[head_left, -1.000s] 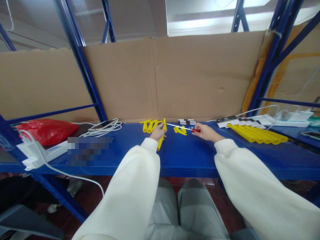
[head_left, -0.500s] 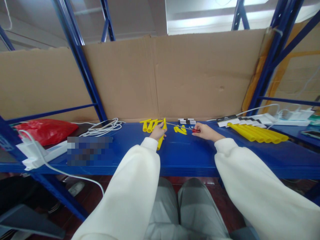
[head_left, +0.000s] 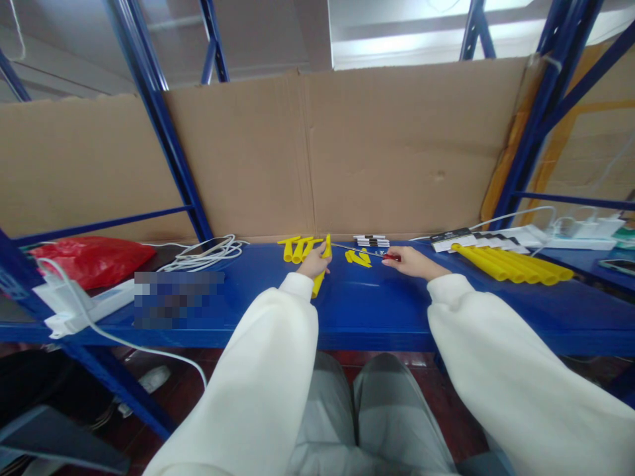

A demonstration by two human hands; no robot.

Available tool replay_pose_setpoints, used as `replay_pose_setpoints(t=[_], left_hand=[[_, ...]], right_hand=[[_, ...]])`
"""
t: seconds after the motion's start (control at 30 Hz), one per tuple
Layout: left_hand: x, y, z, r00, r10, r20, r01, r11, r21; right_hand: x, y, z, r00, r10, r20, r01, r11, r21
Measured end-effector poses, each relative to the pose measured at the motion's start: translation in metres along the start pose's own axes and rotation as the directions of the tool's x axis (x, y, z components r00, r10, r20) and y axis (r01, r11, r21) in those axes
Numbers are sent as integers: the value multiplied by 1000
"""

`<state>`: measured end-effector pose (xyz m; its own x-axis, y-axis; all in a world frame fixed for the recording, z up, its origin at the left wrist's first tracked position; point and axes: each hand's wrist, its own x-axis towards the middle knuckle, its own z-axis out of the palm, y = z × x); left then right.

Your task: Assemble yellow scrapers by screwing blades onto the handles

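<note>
My left hand (head_left: 312, 263) is closed around a yellow tube-shaped piece (head_left: 319, 285), which stands tilted over the blue shelf. A screwdriver (head_left: 391, 257) with a red handle is gripped in my right hand (head_left: 411, 262). Its long thin shaft points left and its tip meets the upper part of the yellow piece; exactly where it touches is too small to make out. Between my hands lie several small flat yellow pieces (head_left: 358, 258). Just left of my left hand, several yellow T-shaped parts (head_left: 297, 251) lie side by side.
A row of yellow tubes (head_left: 510, 264) lies at the right, by black-and-white cards (head_left: 451, 239). Small white-and-black items (head_left: 371, 241) are stacked at the back. Leftward are coiled white cables (head_left: 213, 254), a red bag (head_left: 94, 261) and a power strip (head_left: 109, 301). Cardboard (head_left: 397, 152) walls the back.
My right hand has shifted and turned slightly on the screwdriver handle, covering more of it. The left hand and the yellow piece have hardly moved.
</note>
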<state>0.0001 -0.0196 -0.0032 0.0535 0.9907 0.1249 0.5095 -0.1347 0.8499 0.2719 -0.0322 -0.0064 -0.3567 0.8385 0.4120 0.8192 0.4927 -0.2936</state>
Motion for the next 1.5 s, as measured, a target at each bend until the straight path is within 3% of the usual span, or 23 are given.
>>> replay_pose_setpoints(t=[0.17, 0.37, 0.7, 0.87, 1.07, 1.3, 1.5], left_hand=[[-1, 0, 0, 1000, 5, 6, -5, 1000, 12], [-1, -2, -1, 999, 34, 7, -34, 999, 16], [-3, 2, -1, 999, 36, 16, -37, 998, 56], [-2, 1, 0, 999, 27, -29, -26, 999, 23], [-1, 0, 0, 1000, 17, -7, -17, 999, 27], [1, -3, 0, 999, 32, -8, -32, 999, 21], [1, -3, 1, 1000, 30, 5, -30, 999, -23]], right_hand=[[2, 3, 3, 996, 67, -60, -67, 998, 16], [0, 1, -3, 991, 75, -108, -86, 992, -96], [-3, -2, -5, 998, 56, -39, -61, 988, -144], [-2, -5, -3, 995, 95, -19, -96, 988, -123], [0, -3, 0, 993, 105, -55, -107, 993, -41], [0, 0, -2, 996, 46, -80, -52, 996, -74], [-1, -2, -3, 994, 90, -59, -96, 989, -111]])
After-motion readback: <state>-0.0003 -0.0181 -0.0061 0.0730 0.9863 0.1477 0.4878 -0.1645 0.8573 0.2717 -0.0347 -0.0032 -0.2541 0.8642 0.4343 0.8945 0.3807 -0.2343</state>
